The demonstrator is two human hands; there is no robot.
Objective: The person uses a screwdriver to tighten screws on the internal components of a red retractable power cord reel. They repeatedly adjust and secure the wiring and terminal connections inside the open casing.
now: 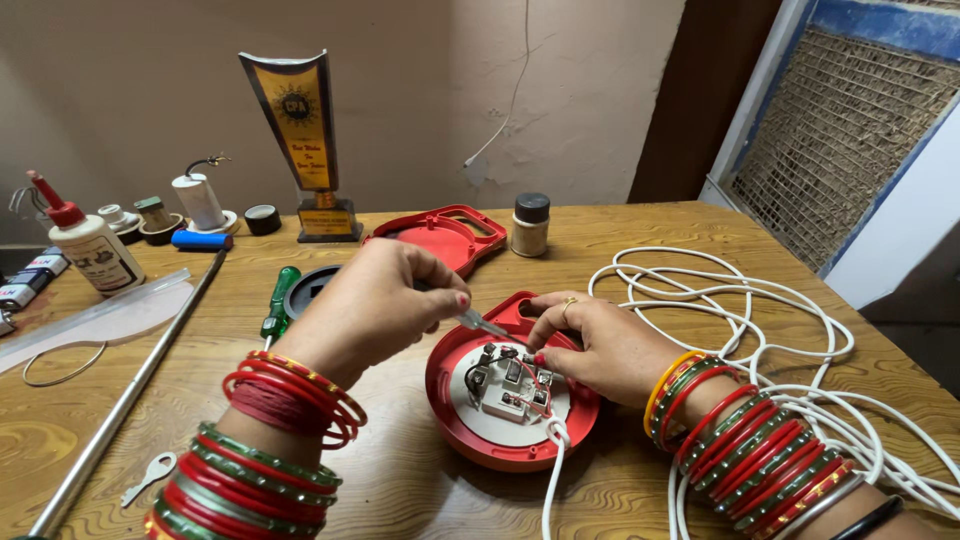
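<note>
We have the red round housing (470,435) lying open-side up on the wooden table (400,490), just in front of us and a little right of centre, with its white inner plate (510,405) of switch and terminal parts facing up. Our left hand (375,305) is clenched around a small metal tool (483,324), most likely a screwdriver, whose handle is hidden inside the fist. Its shaft runs from upper left down to lower right, tip aimed at the upper left edge of the white plate, where thin red and black wires (527,383) meet the terminals. So the work lies to the right of and slightly below that grip, almost in line with the shaft. Our right hand (595,345) rests on the right side of the housing, fingertips pressed onto the plate near the wires; whether it pinches a wire or only steadies the part we cannot tell. The tool tip and those fingertips sit very near each other over the same small patch. A white cable (552,470) leaves the housing at its near edge and joins the loose coil (780,330) to our right. The red lid (445,235) and a green-handled screwdriver (280,300) lie apart, farther back and to the left.
</note>
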